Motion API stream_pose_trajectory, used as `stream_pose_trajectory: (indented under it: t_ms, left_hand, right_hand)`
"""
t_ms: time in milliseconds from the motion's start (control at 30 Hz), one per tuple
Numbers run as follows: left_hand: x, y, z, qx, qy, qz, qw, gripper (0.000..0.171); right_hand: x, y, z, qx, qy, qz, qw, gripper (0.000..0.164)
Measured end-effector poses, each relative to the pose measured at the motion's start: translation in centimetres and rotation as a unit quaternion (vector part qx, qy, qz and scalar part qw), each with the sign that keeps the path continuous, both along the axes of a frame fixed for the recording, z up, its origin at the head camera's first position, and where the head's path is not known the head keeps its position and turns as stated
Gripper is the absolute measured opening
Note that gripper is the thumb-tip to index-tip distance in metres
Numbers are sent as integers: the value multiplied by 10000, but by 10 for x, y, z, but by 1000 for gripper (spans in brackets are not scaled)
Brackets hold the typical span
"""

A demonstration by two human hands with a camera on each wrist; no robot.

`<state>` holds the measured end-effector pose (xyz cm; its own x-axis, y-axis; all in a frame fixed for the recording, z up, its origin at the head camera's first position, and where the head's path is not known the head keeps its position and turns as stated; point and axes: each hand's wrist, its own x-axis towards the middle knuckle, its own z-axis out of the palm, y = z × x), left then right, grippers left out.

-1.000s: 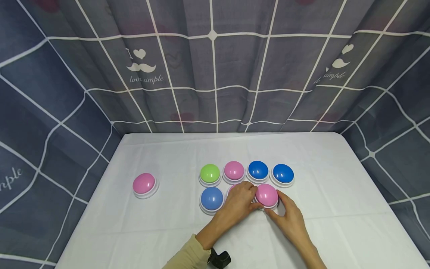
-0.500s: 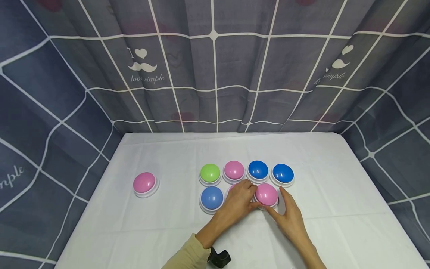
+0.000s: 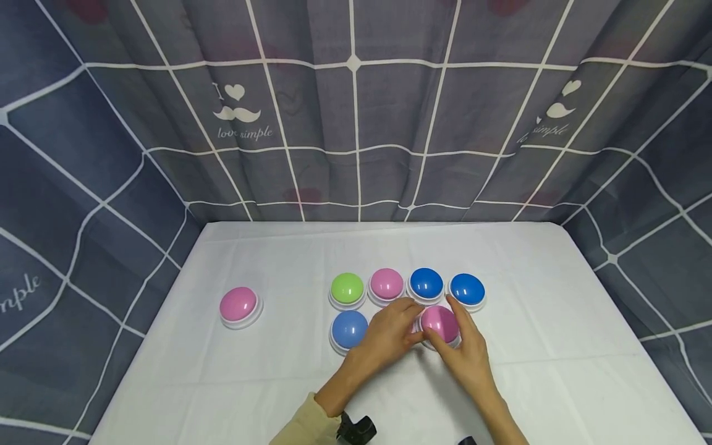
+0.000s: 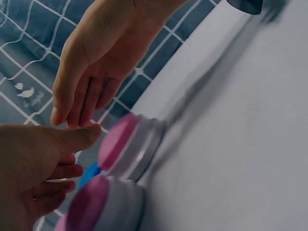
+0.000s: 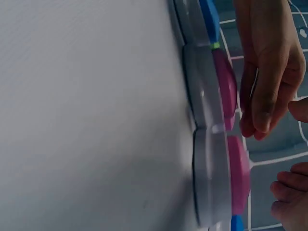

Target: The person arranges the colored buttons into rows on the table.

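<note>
Domed push buttons with white round bases stand in two rows. At the right end of the near row is a pink button [image 3: 439,321]. My right hand [image 3: 466,352] hovers over its right side, fingers extended and casting a shade on the dome. My left hand [image 3: 385,334] is above the button's left side, its thumb near the right thumb. Under that hand, a second pink button [image 4: 91,207] is hidden in the head view but shows in the left wrist view. Both wrist views show the fingers apart from the domes, holding nothing.
The far row has a green button [image 3: 347,289], a pink one [image 3: 386,284] and two blue ones. A lighter blue button [image 3: 349,329] sits left of my left hand. Another pink button [image 3: 239,305] stands alone at left. A grey checked curtain [image 3: 311,111] surrounds the white-covered table [image 3: 267,377].
My right hand has left the right side of the near-row pink button, rising and shifting left over it. My left hand has moved slightly left. The buttons keep their places.
</note>
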<state>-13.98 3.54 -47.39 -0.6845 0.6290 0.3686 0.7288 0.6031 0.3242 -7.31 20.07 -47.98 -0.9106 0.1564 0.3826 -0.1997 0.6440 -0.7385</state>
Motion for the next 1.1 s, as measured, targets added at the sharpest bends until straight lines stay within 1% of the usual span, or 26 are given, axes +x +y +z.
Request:
stream_pose_trajectory:
  t_ms: [100, 233, 367, 500, 633, 767, 900, 1033, 1100]
  left_hand:
    - [0, -10, 7, 305, -203, 117, 9993, 47]
    - [-3, -26, 13, 635, -264, 358, 9970, 50]
    - [-7, -40, 15, 1011, -397, 582, 9924, 52]
    - [-10, -51, 14, 1401, -531, 763, 9858, 42]
    - [-12, -68, 16, 1709, -545, 938, 9793, 45]
    - [-14, -90, 21, 1942, -488, 1138, 9731, 48]
    - [-15, -110, 21, 2189, -428, 1421, 9644, 49]
    - [-14, -129, 17, 2387, -400, 1679, 9556, 48]
    - [-12, -137, 15, 2455, -325, 1854, 9509, 46]
  right_hand:
    - [-6, -13, 6, -235, -105, 201, 9995, 76]
    - [-17, -34, 14, -631, -333, 498, 9962, 74]
    - [-28, -55, 21, -902, -236, 844, 9921, 71]
    - [-37, -73, 29, -932, -26, 1170, 9887, 69]
    - [-46, -90, 37, -855, 96, 1509, 9848, 67]
    - [-55, -108, 44, -768, 149, 1734, 9817, 68]
    - [-65, -126, 43, -910, 30, 1932, 9769, 65]
    - [-76, -148, 34, -1368, -214, 2112, 9676, 58]
    - [-81, -159, 29, -1507, -316, 2201, 9632, 55]
